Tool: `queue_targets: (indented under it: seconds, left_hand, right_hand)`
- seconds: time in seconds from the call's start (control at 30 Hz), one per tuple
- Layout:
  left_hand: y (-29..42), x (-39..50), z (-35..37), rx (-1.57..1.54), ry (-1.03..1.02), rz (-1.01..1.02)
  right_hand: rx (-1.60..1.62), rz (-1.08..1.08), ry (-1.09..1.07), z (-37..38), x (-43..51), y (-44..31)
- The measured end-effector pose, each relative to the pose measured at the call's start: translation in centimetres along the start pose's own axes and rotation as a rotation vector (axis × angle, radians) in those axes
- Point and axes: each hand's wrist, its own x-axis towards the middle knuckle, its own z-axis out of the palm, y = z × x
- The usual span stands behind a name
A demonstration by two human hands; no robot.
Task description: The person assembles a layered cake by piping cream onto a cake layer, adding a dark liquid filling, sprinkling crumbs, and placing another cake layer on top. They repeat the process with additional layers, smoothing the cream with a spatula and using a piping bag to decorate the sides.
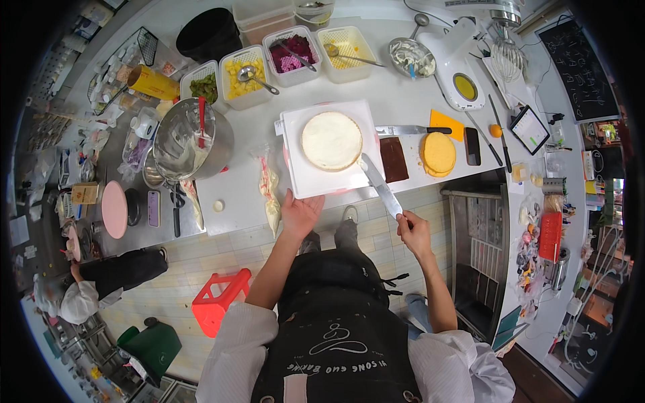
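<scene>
A round cake layer topped with white cream (332,140) lies on a square white board (322,187). My left hand (302,213) is at the board's near left edge, palm up with fingers apart; whether it bears any of the board's weight cannot be told. In my right hand (415,232) is the handle end of a metal icing spatula (381,185), its tip beside the cake's lower right edge with a little cream there. A dark brown slab (394,160) and stacked yellow sponge rounds (438,154) lie right of the board. Filled piping bags (270,196) lie left of it.
A steel mixing bowl (221,151) with a red spatula stands left. Behind are baskets of diced yellow fruit (245,103) and purple pieces (292,76). Another spatula (403,130), a phone (472,146) and long knives (499,132) lie right. A co-worker (80,302) is at the far left.
</scene>
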Motion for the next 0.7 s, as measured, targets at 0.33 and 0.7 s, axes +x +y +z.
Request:
queue_targets:
  seconds: [0.33,0.7]
  left_hand:
    - [0.7,0.7,-2.0,-0.062,-0.077,-0.149]
    - [0.3,-0.3,0.4,0.072,0.031,-0.111]
  right_hand:
    - [0.056,0.030,-0.010,0.0,-0.1,0.3]
    - [0.020,0.078,-0.040,-0.4,-1.4,0.6]
